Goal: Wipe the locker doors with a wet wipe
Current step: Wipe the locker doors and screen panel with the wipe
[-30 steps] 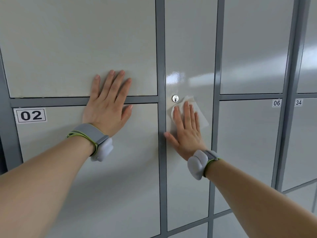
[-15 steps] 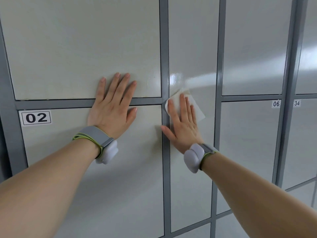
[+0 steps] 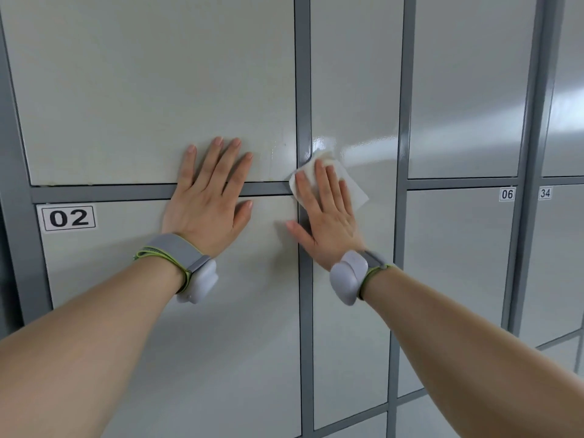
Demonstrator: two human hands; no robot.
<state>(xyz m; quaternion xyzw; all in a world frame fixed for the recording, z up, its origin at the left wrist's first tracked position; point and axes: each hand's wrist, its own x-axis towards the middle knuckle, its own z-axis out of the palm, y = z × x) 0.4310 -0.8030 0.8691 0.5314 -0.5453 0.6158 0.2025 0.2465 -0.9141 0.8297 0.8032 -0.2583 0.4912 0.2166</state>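
Right grip point(image 3: 328, 222) lies flat, fingers straight and close together, pressing the wet wipe point(image 3: 357, 191) under its fingertips, where the grey post point(image 3: 302, 90) meets the tall middle door point(image 3: 354, 90). Left grip point(image 3: 205, 210) is spread flat, holding nothing, across the crossbar point(image 3: 104, 192) above the 02 door point(image 3: 221, 343). Further right sit labels 06 point(image 3: 507, 194) and 34 point(image 3: 545, 193).

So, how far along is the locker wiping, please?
Early, it seems. Done: a wet sheen on the narrow door above the wet wipe. In hand: the right hand presses the wipe flat at that door's left edge; the left hand braces alongside. Left: door 02 and door 06 show no wet streaks.
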